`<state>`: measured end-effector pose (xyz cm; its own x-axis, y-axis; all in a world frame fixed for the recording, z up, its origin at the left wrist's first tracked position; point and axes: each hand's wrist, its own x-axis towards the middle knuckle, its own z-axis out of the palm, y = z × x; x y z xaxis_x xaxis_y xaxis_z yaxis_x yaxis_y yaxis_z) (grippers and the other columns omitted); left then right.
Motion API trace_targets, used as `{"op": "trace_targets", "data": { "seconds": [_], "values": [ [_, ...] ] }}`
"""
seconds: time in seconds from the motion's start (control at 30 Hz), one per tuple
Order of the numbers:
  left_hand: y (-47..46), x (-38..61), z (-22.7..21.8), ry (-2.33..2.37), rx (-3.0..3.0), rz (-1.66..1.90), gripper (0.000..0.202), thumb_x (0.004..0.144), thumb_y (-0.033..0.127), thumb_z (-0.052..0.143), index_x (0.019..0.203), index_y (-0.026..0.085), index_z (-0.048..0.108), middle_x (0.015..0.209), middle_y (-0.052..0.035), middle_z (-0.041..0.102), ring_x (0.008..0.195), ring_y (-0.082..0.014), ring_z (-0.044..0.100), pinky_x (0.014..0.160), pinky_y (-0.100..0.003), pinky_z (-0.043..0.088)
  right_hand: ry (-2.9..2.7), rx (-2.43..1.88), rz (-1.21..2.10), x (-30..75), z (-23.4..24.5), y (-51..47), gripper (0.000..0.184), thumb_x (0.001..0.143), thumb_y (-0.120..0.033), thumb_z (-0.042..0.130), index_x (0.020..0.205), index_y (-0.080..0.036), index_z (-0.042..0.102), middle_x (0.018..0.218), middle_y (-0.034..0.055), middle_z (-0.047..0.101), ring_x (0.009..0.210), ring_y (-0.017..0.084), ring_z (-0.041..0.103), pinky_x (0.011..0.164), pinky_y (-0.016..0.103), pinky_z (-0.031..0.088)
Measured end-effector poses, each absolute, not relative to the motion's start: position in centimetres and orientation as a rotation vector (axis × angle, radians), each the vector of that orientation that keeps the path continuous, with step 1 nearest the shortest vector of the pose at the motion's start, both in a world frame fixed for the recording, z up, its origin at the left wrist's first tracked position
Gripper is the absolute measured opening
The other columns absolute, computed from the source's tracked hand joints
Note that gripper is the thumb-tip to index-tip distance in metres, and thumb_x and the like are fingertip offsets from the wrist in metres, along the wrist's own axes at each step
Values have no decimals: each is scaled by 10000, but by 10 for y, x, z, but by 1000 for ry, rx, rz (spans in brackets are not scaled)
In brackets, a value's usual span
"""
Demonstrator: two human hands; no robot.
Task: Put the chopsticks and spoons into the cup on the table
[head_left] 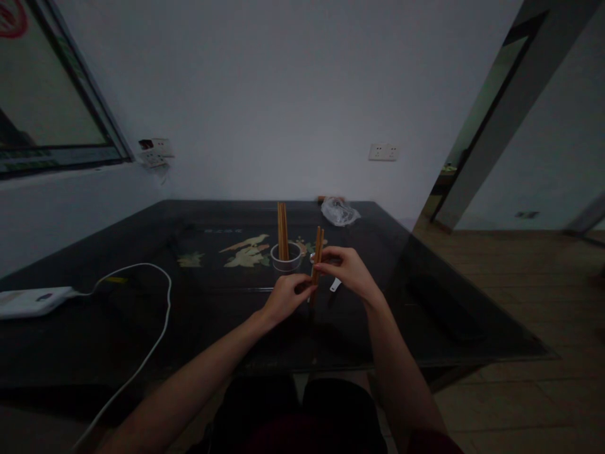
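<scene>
A small bundle of wooden chopsticks (pixel 319 241) stands nearly upright between my two hands, above the dark table. My right hand (pixel 345 265) pinches it around the middle. Lower down, my left hand (pixel 288 296) has its thumb and fingers closed on the same bundle. Just beyond my left hand is a round metal-rimmed cup (pixel 286 265), with several more chopsticks (pixel 282 230) standing in it. A white spoon handle (pixel 335 285) shows on the table beneath my right hand; the rest of it is partly hidden.
The dark glossy table (pixel 212 340) has a painted bird design. A crumpled clear plastic bag (pixel 339 212) lies at the back. On the left, a white power bank (pixel 35 301) trails a white cable (pixel 169 296). A dark flat object (pixel 444 309) rests on the right.
</scene>
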<state>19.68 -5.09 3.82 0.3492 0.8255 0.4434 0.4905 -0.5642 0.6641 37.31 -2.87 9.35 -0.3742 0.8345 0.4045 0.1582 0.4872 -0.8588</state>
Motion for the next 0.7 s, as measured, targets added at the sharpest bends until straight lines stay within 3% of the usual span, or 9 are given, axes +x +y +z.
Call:
{"op": "trace_targets", "data": {
  "seconds": [0.2,0.7],
  "values": [
    [-53,198,41,1170,2213,1080,154,821,246,594,888,153,697,826,-27,715,701,-147,618,642,-230,442,-1750,-843,974,373,90,-29,186,677,-306,727,787,-159,699,755,39,684,680,173,636,625,288,525],
    [-54,198,41,1145,2144,1060,164,815,251,591,882,150,702,840,-43,722,744,-170,646,686,-246,468,-1631,-936,897,368,84,-40,238,627,-341,754,755,-146,706,754,65,716,688,200,662,650,293,540]
  ]
}}
